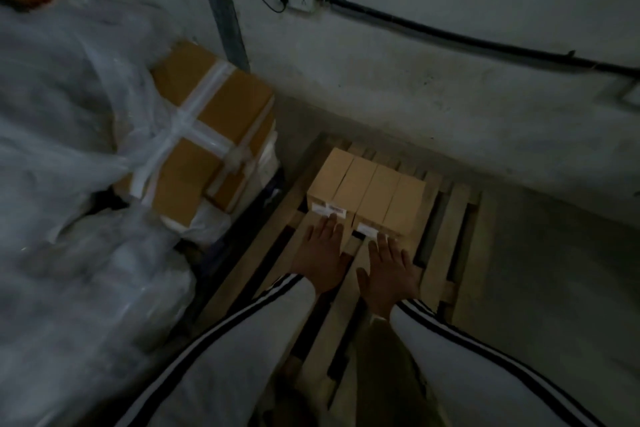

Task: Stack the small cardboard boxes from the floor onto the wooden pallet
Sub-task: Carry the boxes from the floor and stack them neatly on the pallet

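Both hands are flat with fingers straight, not gripping anything. My left hand (322, 255) and right hand (389, 270) have their fingertips against the near ends of the small cardboard boxes (367, 189). The four sit side by side on the wooden pallet (446, 218) near the wall (415, 97), with a big taped box (207, 128) off to the left.

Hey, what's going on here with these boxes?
A person seems to be squaring up a row of four small cardboard boxes on the wooden pallet by the wall. Both hands are flat with straight fingers: the left hand at the near end of the left pair, the right hand at the right pair. A larger taped carton sits to the left.
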{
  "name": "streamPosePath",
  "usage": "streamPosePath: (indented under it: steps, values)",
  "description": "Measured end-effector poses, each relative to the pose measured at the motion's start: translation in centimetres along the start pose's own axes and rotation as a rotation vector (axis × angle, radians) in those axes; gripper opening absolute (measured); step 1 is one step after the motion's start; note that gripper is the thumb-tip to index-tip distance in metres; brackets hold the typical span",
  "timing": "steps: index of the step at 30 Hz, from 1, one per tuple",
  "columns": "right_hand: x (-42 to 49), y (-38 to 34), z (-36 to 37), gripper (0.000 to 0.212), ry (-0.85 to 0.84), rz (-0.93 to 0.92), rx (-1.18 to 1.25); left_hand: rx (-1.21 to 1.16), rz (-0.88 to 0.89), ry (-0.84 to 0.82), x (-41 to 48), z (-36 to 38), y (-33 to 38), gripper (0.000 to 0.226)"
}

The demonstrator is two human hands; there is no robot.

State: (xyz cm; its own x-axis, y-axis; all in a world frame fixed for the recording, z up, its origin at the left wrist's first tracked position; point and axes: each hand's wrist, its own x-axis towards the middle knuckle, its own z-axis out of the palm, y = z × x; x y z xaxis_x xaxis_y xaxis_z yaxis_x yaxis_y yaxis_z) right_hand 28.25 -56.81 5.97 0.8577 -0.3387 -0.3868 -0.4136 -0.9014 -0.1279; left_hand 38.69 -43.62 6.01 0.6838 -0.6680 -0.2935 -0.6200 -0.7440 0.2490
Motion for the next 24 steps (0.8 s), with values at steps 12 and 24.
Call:
streamPosePath:
  steps: [12, 24]
  values:
    - [-14.0, -7.8, 0.0, 0.075, -0.005, -0.333, -0.033, -0.063, -0.335, 0.028, -22.6, 2.2, -2.0, 0.074]
    - [-27.1, -14.6, 10.4, 0.083, -0.195, -0.708, -0.278, -0.440, -0.836, 0.103, -44.9, 11.9, 1.3, 0.074]
